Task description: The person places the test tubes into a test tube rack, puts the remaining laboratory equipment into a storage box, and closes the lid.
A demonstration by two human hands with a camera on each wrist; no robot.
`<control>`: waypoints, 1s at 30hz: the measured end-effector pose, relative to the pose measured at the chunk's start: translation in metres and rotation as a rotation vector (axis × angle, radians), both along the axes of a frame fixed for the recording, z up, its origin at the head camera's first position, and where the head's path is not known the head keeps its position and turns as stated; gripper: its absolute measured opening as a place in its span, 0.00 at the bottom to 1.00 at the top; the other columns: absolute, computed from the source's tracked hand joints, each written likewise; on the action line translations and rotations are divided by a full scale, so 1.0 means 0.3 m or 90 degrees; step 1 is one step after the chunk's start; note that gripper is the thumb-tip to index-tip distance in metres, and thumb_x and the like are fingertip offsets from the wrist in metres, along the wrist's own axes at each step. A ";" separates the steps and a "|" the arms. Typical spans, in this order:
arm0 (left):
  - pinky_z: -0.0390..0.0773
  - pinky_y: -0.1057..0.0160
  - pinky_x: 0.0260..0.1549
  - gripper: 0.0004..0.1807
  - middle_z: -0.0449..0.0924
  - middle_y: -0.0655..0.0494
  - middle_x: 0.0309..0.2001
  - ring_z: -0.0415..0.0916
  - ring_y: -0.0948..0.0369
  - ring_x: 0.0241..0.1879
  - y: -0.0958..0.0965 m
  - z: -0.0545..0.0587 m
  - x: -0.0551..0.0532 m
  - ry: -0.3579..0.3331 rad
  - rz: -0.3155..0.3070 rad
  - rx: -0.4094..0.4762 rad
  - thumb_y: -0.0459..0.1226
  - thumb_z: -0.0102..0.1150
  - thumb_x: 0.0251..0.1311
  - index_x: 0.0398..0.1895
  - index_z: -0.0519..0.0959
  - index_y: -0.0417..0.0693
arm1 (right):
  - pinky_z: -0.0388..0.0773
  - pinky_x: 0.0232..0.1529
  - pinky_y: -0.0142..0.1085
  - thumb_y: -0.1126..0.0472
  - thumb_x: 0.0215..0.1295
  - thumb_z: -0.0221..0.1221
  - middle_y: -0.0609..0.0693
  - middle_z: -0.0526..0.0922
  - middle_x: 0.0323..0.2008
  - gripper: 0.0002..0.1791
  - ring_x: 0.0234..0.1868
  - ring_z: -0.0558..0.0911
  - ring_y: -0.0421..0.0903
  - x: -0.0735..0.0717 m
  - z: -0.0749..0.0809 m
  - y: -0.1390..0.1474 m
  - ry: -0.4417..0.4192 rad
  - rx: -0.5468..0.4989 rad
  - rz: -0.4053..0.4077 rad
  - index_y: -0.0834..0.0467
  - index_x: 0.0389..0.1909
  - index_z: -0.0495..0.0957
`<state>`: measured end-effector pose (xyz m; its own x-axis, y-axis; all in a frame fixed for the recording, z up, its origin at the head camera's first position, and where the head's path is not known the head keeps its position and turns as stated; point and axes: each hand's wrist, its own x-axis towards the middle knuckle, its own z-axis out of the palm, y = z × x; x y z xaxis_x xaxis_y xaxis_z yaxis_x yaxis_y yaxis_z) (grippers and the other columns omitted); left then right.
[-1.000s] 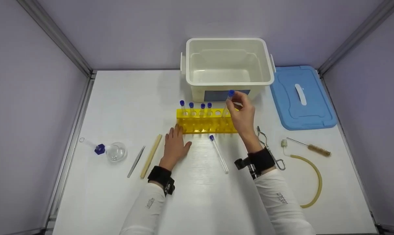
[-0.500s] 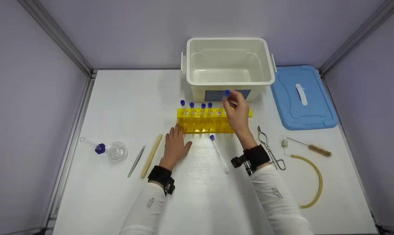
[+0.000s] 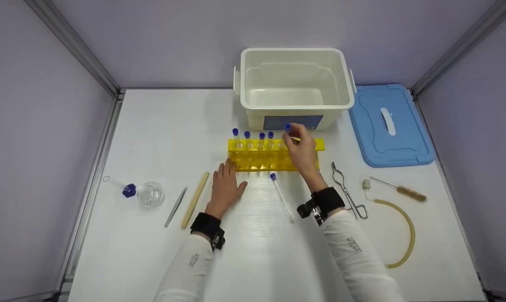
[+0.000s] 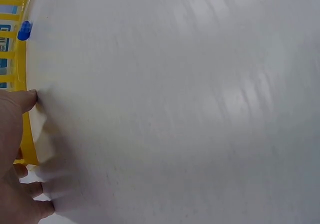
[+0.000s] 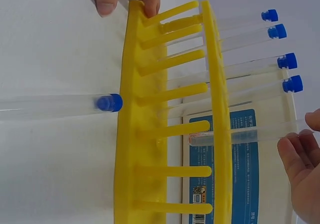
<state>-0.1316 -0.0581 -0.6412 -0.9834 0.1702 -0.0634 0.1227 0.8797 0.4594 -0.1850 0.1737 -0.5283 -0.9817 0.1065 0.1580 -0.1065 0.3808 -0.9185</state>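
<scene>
seemingly to steady the rack (image 3: 274, 161), the left hand (image 3: 224, 188) rests straight-fingered against its left end, while the right hand (image 3: 302, 151) pinches a tube (image 5: 270, 132) high up, presumably for control, its lower end through the rack's top.

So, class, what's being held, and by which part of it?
A test tube, pinched near its blue cap by the right hand. The left hand just rests against the rack.
</scene>
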 end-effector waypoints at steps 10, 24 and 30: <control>0.61 0.32 0.76 0.40 0.58 0.32 0.79 0.58 0.34 0.78 -0.002 0.002 0.003 -0.002 0.001 0.007 0.48 0.62 0.72 0.77 0.62 0.32 | 0.83 0.64 0.50 0.68 0.74 0.60 0.65 0.83 0.55 0.16 0.60 0.85 0.60 -0.004 -0.054 -0.008 -0.049 0.006 0.004 0.67 0.60 0.76; 0.62 0.32 0.75 0.41 0.58 0.32 0.79 0.58 0.34 0.78 0.000 -0.002 0.002 0.003 -0.002 -0.002 0.48 0.62 0.72 0.77 0.62 0.31 | 0.83 0.64 0.48 0.68 0.74 0.61 0.64 0.84 0.56 0.18 0.59 0.85 0.59 -0.001 -0.073 0.005 -0.089 0.028 -0.003 0.66 0.62 0.77; 0.62 0.33 0.76 0.41 0.57 0.32 0.80 0.58 0.34 0.78 0.003 -0.007 -0.003 -0.006 -0.001 -0.009 0.48 0.62 0.72 0.78 0.61 0.31 | 0.84 0.64 0.51 0.67 0.72 0.62 0.65 0.84 0.56 0.20 0.58 0.85 0.60 0.027 -0.081 0.028 -0.076 0.036 -0.013 0.65 0.63 0.78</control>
